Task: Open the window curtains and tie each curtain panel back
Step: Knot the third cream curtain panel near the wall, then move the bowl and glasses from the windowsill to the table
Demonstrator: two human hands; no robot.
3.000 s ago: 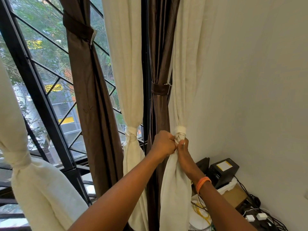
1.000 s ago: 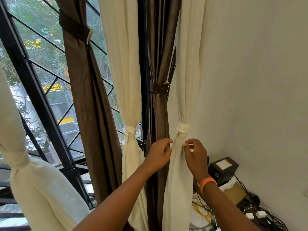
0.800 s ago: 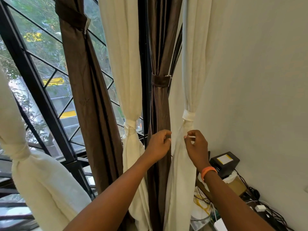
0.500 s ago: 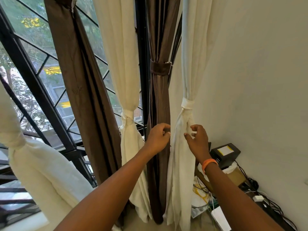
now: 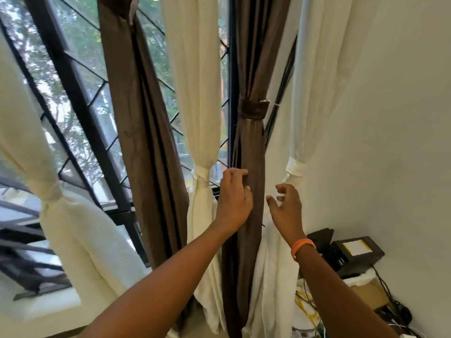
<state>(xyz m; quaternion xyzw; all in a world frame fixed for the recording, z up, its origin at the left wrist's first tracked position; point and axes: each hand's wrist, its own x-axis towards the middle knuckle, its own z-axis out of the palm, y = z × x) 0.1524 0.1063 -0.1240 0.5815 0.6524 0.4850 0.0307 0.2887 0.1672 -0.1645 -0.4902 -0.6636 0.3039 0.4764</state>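
Left hand [image 5: 234, 198] hovered with fingers loosely curled against the tied brown curtain [image 5: 251, 167], right hand [image 5: 285, 206] open, empty, beside the knotted cream curtain [image 5: 294, 167], orange wristband [image 5: 302, 246] worn.

Beyond the black window grille [image 5: 73, 98] we see green trees [image 5: 80, 42]. Low at the right, by the white wall [image 5: 402, 118], a black box [image 5: 356, 254] with a yellow-edged label sits above tangled cables [image 5: 390, 311].
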